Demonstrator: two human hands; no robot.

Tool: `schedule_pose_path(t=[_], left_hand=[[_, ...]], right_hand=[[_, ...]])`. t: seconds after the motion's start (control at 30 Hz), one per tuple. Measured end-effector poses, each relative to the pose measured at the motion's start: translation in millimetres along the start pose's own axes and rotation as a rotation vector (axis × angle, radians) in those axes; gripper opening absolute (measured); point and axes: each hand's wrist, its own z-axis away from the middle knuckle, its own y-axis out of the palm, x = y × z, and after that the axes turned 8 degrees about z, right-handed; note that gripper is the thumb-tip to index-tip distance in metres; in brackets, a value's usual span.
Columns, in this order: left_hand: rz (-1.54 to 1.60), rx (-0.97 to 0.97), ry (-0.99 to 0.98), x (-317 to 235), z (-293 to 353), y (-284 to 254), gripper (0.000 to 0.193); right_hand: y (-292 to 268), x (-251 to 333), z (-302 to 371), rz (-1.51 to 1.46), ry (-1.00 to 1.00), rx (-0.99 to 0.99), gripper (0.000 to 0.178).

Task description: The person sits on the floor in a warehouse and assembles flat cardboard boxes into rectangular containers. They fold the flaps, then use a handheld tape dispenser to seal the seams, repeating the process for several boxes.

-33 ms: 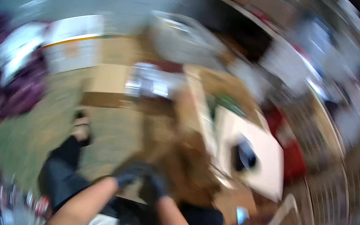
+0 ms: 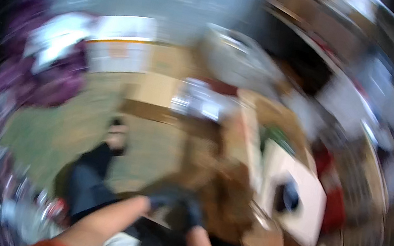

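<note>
Both of my hands wear dark gloves and are held close together low in front of me, above my lap. My left hand reaches in from the left, with my right hand beside it. Motion blur smears the fingers, so whether they grip anything does not show. Brown cardboard lies just beyond and right of my hands. Farther right stands an open cardboard box with something green inside. A pale flat board or flap with a dark object on it leans over that box.
A small closed carton sits ahead on the greenish floor, a shiny silvery package against it. Behind are a white box and a large whitish sack. Purple bags lie left, plastic bottles lower left, slatted crates right.
The whole scene has shifted right in the picture as my head turns left. My hands stay close together, and no object visibly changes place.
</note>
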Motion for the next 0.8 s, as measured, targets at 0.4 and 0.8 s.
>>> schedule_pose_path(t=[0.4,0.8], left_hand=[[-0.951,-0.364,0.013,-19,24,-24,0.032],[-0.908,-0.746,0.127,-5,47,-100,0.043]], right_hand=[[-23,-3,25,-0.027,0.053,-0.26,0.025],[-3,96,-10,0.374,-0.205,-0.251,0.023]])
